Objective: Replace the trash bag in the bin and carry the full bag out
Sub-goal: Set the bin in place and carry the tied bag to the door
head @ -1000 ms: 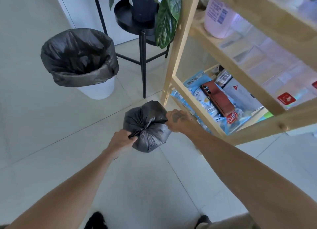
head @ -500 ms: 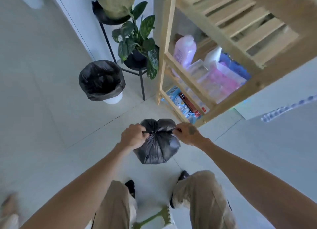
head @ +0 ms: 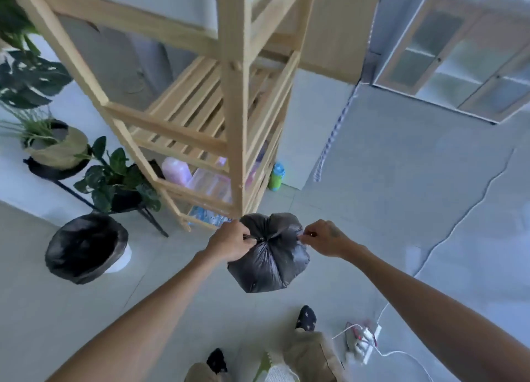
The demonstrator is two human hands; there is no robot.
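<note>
A full black trash bag [head: 269,262] hangs in the air in front of me, bunched at its top. My left hand [head: 229,242] pinches the bag's neck from the left and my right hand [head: 322,238] pinches it from the right. Both hands grip the plastic at the knot. The white bin [head: 119,260] stands on the floor at the lower left, lined with a fresh black bag [head: 83,247] folded over its rim.
A tall wooden shelf [head: 235,118] stands just beyond the bag, with bottles on its low shelves. Potted plants on a black stand [head: 114,178] sit left of it. A power strip with white cables [head: 367,338] lies on the floor at lower right. My socked feet [head: 305,318] are below.
My view has risen and swung right, so the bin and shelf now lie farther below and left. The bag has come up with both hands still on its neck.
</note>
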